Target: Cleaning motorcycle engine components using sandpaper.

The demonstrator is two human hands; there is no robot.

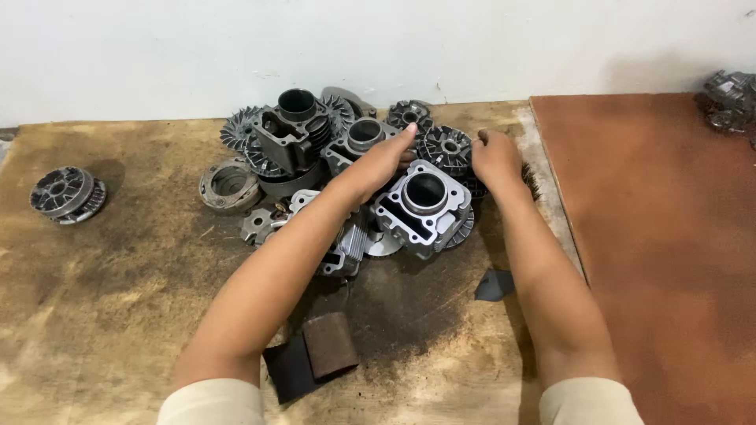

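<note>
A heap of grey metal engine parts lies at the back of a stained wooden board (118, 299). My left hand (378, 161) reaches into the heap with fingers stretched out, touching a dark finned round disc (446, 149). My right hand (494, 157) rests at that disc's right edge, fingers curled; whether it grips anything is hidden. In front of both hands stands a light grey engine cylinder (424, 206) with a round bore. Behind it sit a dark cylinder block (293, 130) and a smaller grey cylinder (364, 135).
A lone round clutch-like part (67, 194) lies at the far left. A ring-shaped housing (228, 186) sits left of the heap. Folded sandpaper (327, 346) and a dark scrap (494, 285) lie near me. A reddish-brown board (661, 252) covers the right, with more metal parts (728, 98) at its far corner.
</note>
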